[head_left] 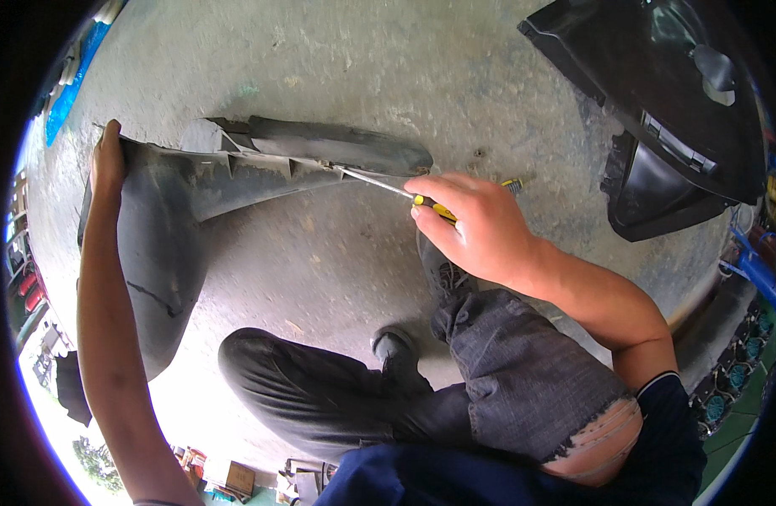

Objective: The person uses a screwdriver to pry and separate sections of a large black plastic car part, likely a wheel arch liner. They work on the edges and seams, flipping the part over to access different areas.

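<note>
Two bare hands are at work over a scuffed grey floor, and from where I stand both are closed on something. The left hand is clamped on the upper left corner of a large dark-grey moulded panel, which sits on the left, its broad part beside the forearm and its narrow arm reaching across toward the middle. The right hand is wrapped round a screwdriver with a yellow-and-black handle; its bare metal shaft points left, the tip at the ribbed edge of that narrow arm, by a rough, pale patch. Another long dark strip shows just behind that edge; I cannot tell whether it is joined to the panel. The fingers cover much of the handle, and its dark marks are too small to read. Just past the right hand lies a small yellow-and-dark object, partly hidden, any lettering beyond making out. Glossy black moulded parts rest farther off at the upper right. A brown cardboard box stands near the lower edge, its face too small and blurred to read, and blue plastic wrapping shows at the upper left.
</note>
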Demonstrator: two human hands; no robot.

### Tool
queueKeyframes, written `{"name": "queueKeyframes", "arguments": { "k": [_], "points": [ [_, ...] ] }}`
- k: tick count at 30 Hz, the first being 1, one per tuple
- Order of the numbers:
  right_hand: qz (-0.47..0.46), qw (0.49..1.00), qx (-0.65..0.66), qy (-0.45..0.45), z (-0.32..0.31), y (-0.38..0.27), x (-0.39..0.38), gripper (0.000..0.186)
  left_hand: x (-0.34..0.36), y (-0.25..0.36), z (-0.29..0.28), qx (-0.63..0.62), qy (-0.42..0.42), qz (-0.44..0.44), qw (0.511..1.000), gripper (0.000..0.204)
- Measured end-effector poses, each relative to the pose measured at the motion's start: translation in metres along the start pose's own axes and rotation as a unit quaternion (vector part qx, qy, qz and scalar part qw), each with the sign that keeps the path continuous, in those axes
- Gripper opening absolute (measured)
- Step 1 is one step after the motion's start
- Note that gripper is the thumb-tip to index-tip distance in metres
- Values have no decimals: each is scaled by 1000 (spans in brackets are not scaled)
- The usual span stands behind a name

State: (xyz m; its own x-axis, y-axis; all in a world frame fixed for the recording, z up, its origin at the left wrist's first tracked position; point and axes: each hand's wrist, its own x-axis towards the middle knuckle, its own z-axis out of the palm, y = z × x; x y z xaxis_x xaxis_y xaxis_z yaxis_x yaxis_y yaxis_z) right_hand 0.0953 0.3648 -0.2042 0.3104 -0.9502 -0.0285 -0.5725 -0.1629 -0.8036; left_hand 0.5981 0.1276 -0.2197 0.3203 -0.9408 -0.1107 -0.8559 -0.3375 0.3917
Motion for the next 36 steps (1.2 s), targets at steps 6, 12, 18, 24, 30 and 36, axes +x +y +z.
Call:
{"name": "queueKeyframes", "arguments": {
  "k": [6,12,18,24,30,36],
  "points": [
    [15,998,50,23,-3,-3,2,22,12,-28,2,45,-31,-44,998,71],
    [-34,996,32,73,1,24,21,22,-53,52,-1,156,-32,55,986,61],
    [-109,981,-89,-131,42,8,62,40,-95,51,-23,101,23,-42,994,53],
    [-126,953,-192,-198,51,-7,79,20,-120,96,-66,12,41,1,999,46],
    [-174,938,-227,-193,55,-54,76,16,-136,59,-95,-80,121,35,989,40],
    [-246,934,-219,-135,40,-130,86,19,-167,37,-147,-279,275,65,918,30]
  ]
}}
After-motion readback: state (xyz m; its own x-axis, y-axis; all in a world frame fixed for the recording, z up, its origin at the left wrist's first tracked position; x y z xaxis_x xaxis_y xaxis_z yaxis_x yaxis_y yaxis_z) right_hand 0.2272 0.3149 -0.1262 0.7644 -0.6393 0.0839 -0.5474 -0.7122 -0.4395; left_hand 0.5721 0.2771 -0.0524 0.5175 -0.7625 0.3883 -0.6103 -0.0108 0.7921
